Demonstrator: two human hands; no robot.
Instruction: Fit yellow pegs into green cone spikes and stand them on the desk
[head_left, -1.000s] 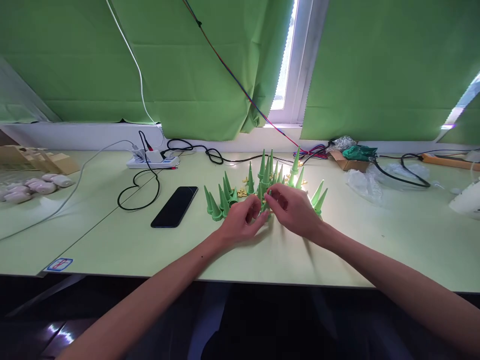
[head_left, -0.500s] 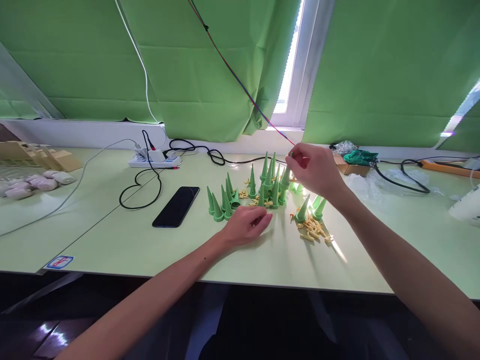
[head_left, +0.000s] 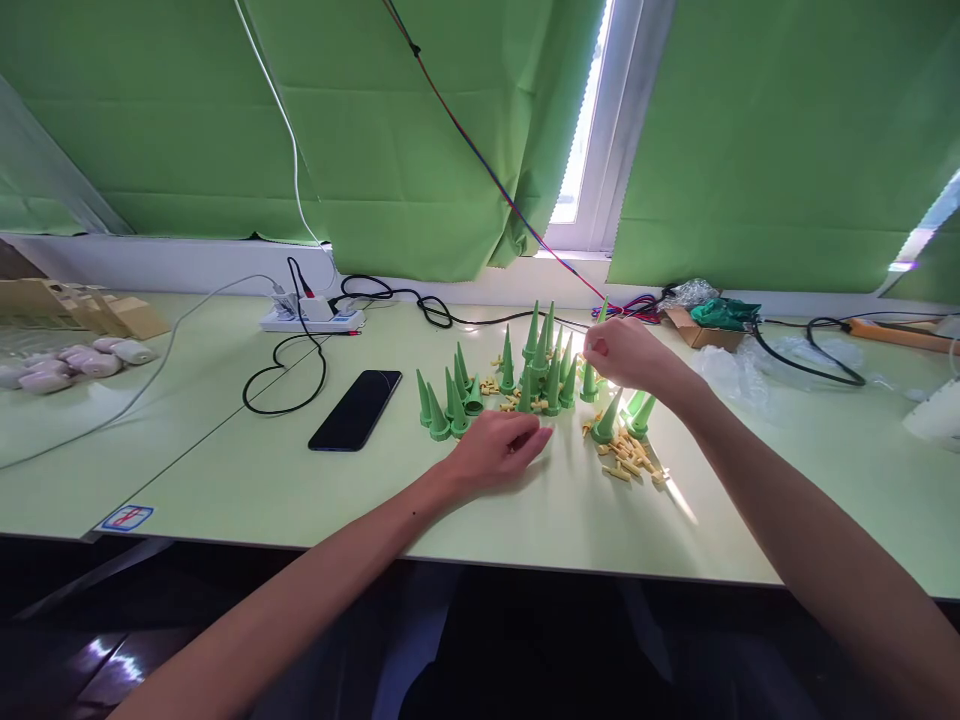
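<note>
My right hand (head_left: 626, 355) is closed around a green cone (head_left: 603, 309), whose tip shows above the fingers; its middle is hidden. Below the fingers, green plastic (head_left: 589, 385) is visible. My left hand (head_left: 499, 447) rests on the table with its fingers curled, and whatever may be inside is hidden. Just beyond it, several green cones (head_left: 552, 385) stand upright in a cluster, some stacked. One cone (head_left: 473, 402) near the left hand lies tipped, showing its hollow base. Small pale yellow pegs (head_left: 628, 455) lie scattered beside two more cones at right.
A black phone (head_left: 355, 410) lies left of the cones. Behind it are a white power strip (head_left: 315, 318) and black cables (head_left: 283, 408). A cardboard box (head_left: 701, 328) and clear plastic bags (head_left: 731, 370) sit at back right. White rounded items (head_left: 97, 362) lie at far left.
My right hand has moved slightly right and down from above the cluster, and the cone under its fingers has shifted right too. My left hand stays in about the same place.
</note>
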